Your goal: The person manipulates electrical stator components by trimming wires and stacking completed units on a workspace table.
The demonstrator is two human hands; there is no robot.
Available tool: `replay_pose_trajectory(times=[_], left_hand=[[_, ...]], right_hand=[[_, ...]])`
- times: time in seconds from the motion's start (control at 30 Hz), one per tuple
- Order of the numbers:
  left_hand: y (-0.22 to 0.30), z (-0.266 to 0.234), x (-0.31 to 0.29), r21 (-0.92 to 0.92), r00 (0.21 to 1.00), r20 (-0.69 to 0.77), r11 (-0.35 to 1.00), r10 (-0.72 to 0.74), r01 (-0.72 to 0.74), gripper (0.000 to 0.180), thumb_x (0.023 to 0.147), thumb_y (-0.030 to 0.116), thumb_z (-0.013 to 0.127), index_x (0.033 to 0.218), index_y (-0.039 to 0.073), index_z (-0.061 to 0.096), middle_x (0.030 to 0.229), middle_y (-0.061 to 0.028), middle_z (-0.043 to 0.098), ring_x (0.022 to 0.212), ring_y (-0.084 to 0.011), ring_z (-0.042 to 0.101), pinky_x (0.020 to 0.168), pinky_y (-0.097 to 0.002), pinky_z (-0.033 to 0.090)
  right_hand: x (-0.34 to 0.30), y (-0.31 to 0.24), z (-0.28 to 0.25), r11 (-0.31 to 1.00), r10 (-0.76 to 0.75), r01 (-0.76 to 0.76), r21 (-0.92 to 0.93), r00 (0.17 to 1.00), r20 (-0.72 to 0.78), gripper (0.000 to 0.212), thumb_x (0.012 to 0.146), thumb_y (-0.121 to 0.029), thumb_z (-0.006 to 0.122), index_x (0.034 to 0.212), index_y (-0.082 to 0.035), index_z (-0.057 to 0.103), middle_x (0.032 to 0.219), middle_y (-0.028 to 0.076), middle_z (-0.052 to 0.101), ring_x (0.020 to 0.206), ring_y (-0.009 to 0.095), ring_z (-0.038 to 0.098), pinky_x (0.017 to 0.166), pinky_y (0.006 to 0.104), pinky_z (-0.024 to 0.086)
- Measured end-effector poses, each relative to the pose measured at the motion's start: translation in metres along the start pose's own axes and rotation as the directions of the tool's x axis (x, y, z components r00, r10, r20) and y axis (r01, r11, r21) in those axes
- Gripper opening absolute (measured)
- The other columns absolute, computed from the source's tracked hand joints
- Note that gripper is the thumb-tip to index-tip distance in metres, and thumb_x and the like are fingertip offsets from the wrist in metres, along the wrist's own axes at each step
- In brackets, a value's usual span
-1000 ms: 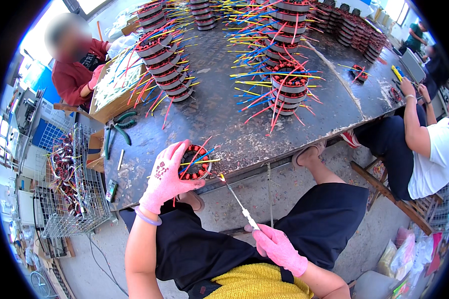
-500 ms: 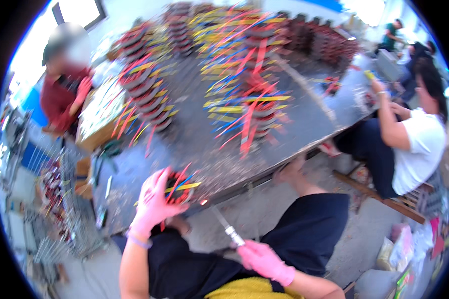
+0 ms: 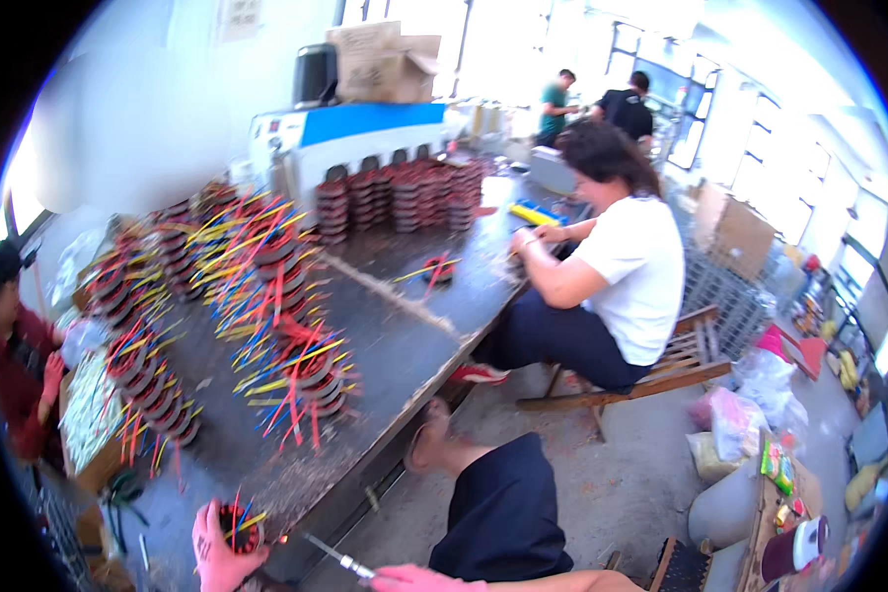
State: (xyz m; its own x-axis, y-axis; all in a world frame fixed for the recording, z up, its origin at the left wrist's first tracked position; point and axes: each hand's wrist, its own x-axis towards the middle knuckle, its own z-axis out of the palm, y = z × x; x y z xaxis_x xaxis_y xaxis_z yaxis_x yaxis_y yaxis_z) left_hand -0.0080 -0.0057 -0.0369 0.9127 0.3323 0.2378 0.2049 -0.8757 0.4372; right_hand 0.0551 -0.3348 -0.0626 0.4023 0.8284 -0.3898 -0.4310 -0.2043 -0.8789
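My pink-gloved left hand (image 3: 217,560) is closed around a small motor stator (image 3: 247,539), a dark ring with red parts and red, blue and yellow wires, at the near edge of the table. My right hand (image 3: 424,580), also gloved in pink and partly cut off by the lower rim, grips a slim metal torch-like tool (image 3: 341,559). Its thin shaft points left toward the stator, and a small orange glow shows between them. Tall stacks of similar wired stators (image 3: 306,360) stand farther up the table.
A dark worktable (image 3: 395,365) runs from lower left to upper right. Unwired stators (image 3: 405,197) are stacked at its back. A co-worker in a white shirt (image 3: 641,276) sits right on a wooden chair (image 3: 641,385). Another person (image 3: 20,365) is far left. Plastic bags (image 3: 740,424) lie right.
The head view has swung right and up, so the table, stacks and my hands sit farther left and lower. Both hands keep their hold on the stator and the tool.
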Motion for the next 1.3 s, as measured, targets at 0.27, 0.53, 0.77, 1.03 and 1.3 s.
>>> replay_pose_trajectory(times=[0.27,0.53,0.77,1.03,1.3], left_hand=[[0.022,-0.019,0.023,0.063,0.928,-0.35,0.992,0.129,-0.114,0.099,0.049,0.026,0.092,0.132,-0.001,0.045,0.128,-0.0186,0.051,0.119,-0.0371,0.049,0.102,-0.0453,0.041],[0.02,-0.029,0.004,0.236,0.824,-0.482,0.95,0.298,-0.205,0.104,0.048,0.022,0.094,0.136,0.002,0.041,0.134,-0.0168,0.047,0.124,-0.0376,0.046,0.105,-0.0476,0.039],[0.025,-0.026,0.008,0.258,0.817,-0.484,0.943,0.315,-0.211,0.104,0.049,0.022,0.094,0.136,0.002,0.041,0.134,-0.0166,0.047,0.125,-0.0373,0.045,0.106,-0.0474,0.038],[0.023,-0.028,0.008,0.27,0.81,-0.481,0.936,0.336,-0.228,0.103,0.051,0.026,0.093,0.136,0.002,0.041,0.134,-0.0164,0.047,0.124,-0.037,0.046,0.105,-0.0488,0.038],[0.023,-0.028,0.007,0.263,0.821,-0.465,0.937,0.331,-0.229,0.104,0.05,0.023,0.094,0.137,0.003,0.039,0.134,-0.017,0.047,0.124,-0.0377,0.046,0.106,-0.0475,0.038]], right_hand=[[-0.029,-0.056,0.014,0.986,0.136,-0.127,0.106,0.987,-0.083,0.036,0.101,-0.027,0.049,0.127,-0.003,0.058,0.062,-0.005,0.046,0.058,0.005,0.042,0.054,0.0213,0.035],[-0.02,-0.058,0.025,0.969,0.214,-0.216,0.121,0.976,0.026,0.038,0.101,-0.025,0.048,0.128,0.001,0.054,0.064,-0.004,0.047,0.058,0.004,0.042,0.054,0.0201,0.033],[-0.017,-0.062,0.022,0.969,0.22,-0.224,0.109,0.975,0.042,0.039,0.101,-0.027,0.049,0.128,0.0,0.055,0.066,-0.004,0.046,0.059,0.004,0.042,0.054,0.02,0.032],[-0.015,-0.065,0.024,0.97,0.224,-0.226,0.095,0.974,0.035,0.039,0.101,-0.028,0.049,0.127,0.0,0.055,0.068,-0.004,0.047,0.06,0.004,0.042,0.055,0.0199,0.032],[-0.014,-0.068,0.024,0.977,0.209,-0.21,0.031,0.977,0.041,0.039,0.101,-0.031,0.049,0.123,0.0,0.056,0.065,-0.004,0.048,0.058,0.004,0.042,0.054,0.0205,0.032]])
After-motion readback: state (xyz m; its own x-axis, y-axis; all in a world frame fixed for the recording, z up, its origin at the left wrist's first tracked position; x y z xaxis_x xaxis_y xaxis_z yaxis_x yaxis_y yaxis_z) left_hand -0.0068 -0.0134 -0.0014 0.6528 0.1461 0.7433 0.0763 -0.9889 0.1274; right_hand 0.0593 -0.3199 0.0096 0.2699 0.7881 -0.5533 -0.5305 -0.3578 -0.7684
